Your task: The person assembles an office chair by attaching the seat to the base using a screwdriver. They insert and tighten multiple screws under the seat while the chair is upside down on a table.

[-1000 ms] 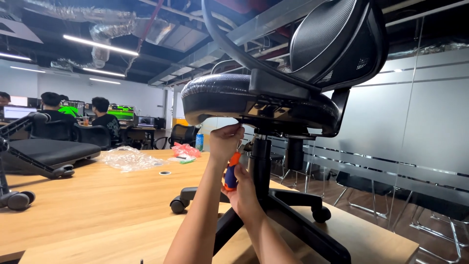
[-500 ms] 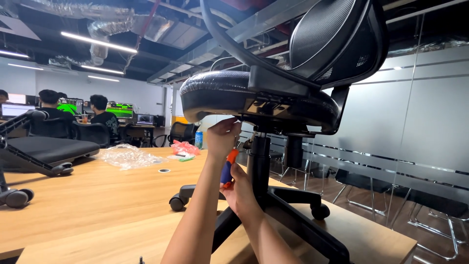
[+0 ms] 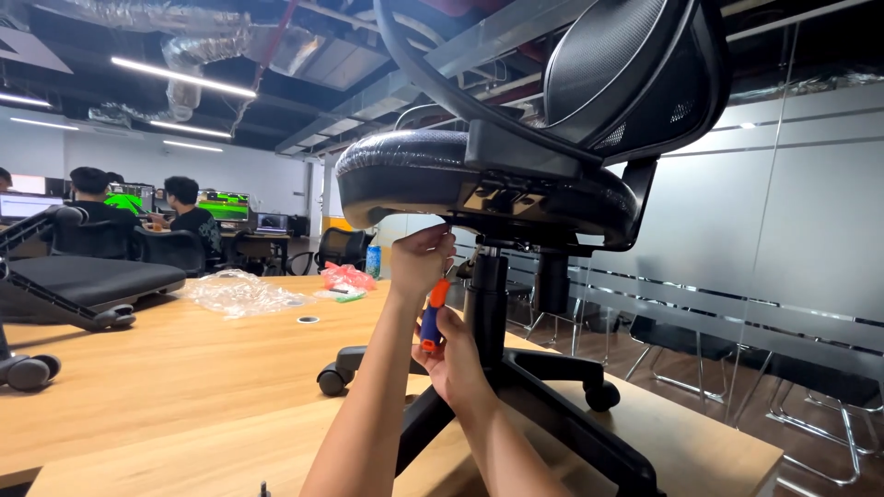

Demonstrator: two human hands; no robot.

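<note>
Right hand [image 3: 453, 357] wraps its fingers round the orange-and-blue screwdriver [image 3: 431, 316] beneath the black office chair [image 3: 488, 184] on the table [image 3: 166, 368], left hand [image 3: 421, 260] apparently pinching near its tip.

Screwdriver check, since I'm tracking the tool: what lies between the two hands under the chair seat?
Head view: the screwdriver's orange-and-blue handle spans from the right hand up to the left hand.

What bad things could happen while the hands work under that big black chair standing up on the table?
The black office chair stands on the wooden table, its wheeled base close to the edge; it might roll or tip. The orange-and-blue screwdriver, pushed up by the right hand, could slip off and poke the left hand beside its tip. A loose part could drop from under the seat.
</note>
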